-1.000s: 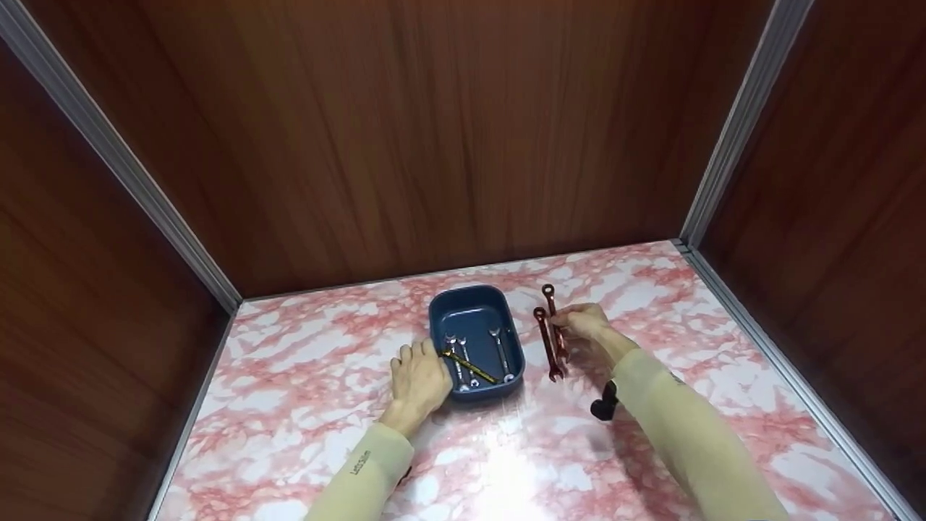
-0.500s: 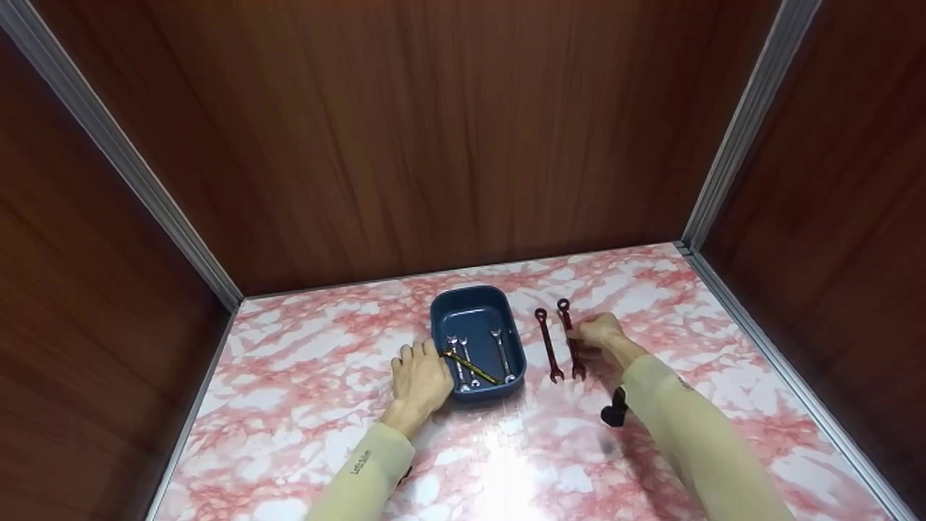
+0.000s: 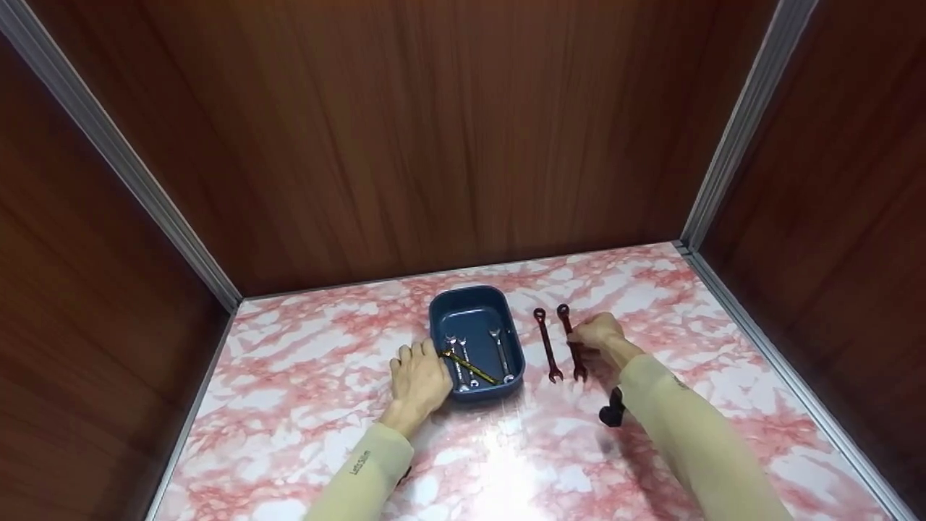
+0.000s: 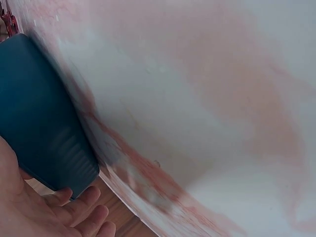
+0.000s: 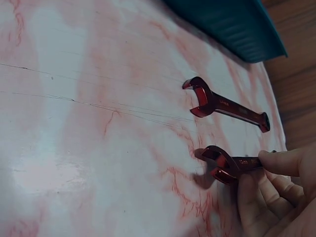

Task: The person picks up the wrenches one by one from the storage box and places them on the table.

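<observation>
My left hand [image 3: 422, 378] lies against the left wall of a dark blue rectangular tray [image 3: 474, 295]. In the left wrist view its loosely extended fingers [image 4: 81, 202] touch the tray's edge; the thumb is not plainly visible. The tray contains a gold wrench [image 3: 472, 366] lying across silver wrenches, and another silver wrench [image 3: 500, 354] at the right. On the table right of the tray, a red combination wrench [image 3: 548, 346] lies by itself. Beside it, my right hand [image 3: 599, 333] pinches a second red wrench [image 5: 228, 167] between thumb and fingers, low over the surface.
The table [image 3: 304, 376] has a pink and white marbled top. Dark wooden panels [image 3: 463, 145] stand behind and at both sides, joined by grey metal corner posts [image 3: 745, 123]. A black object [image 3: 612, 409] hangs beneath the right sleeve.
My right hand has moved its red wrench rightward and slightly nearer, off the other one. The two red wrenches now stand apart, nearly parallel. My left hand and the tray have stayed put.
</observation>
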`<act>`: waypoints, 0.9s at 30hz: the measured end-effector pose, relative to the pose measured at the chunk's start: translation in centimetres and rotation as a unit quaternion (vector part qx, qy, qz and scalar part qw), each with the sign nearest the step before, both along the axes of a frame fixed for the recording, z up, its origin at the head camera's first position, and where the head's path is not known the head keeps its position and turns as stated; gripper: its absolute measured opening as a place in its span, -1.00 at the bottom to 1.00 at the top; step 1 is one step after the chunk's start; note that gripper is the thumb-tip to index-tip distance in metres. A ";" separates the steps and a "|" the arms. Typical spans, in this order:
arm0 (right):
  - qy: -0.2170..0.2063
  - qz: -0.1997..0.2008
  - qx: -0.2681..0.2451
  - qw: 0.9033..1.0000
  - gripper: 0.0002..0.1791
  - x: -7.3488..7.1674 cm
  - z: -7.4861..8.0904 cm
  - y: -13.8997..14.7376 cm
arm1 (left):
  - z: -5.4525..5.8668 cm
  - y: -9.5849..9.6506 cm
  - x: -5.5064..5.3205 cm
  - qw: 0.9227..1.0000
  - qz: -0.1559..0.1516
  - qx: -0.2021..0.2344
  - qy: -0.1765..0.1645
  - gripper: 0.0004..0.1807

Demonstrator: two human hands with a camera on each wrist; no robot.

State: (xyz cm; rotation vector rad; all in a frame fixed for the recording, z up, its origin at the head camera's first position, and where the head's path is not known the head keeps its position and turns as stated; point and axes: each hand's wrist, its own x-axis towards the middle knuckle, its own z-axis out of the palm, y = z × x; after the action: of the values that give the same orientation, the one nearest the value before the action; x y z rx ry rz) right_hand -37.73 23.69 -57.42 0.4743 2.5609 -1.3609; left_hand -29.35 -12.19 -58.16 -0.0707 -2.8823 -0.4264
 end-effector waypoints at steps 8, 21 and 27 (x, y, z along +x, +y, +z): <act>-0.007 0.014 0.040 0.999 -0.64 -0.9 0.0 0.4 | 0.1 0.0 0.1 1.000 -0.002 0.004 0.003 -0.62; 0.024 0.037 0.141 0.989 -0.53 0.3 1.0 0.0 | 0.3 -0.1 0.3 1.000 -0.007 0.001 0.003 -0.66; 0.026 0.040 0.156 0.987 -0.53 0.1 1.0 0.2 | 0.2 -0.1 0.1 1.000 -0.005 -0.001 0.002 -0.64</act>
State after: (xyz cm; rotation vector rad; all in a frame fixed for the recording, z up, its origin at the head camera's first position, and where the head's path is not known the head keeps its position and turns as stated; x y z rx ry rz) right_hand -37.58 23.88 -56.44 0.3836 2.8166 -0.9600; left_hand -29.21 -12.32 -57.99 -0.0858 -2.8804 -0.4256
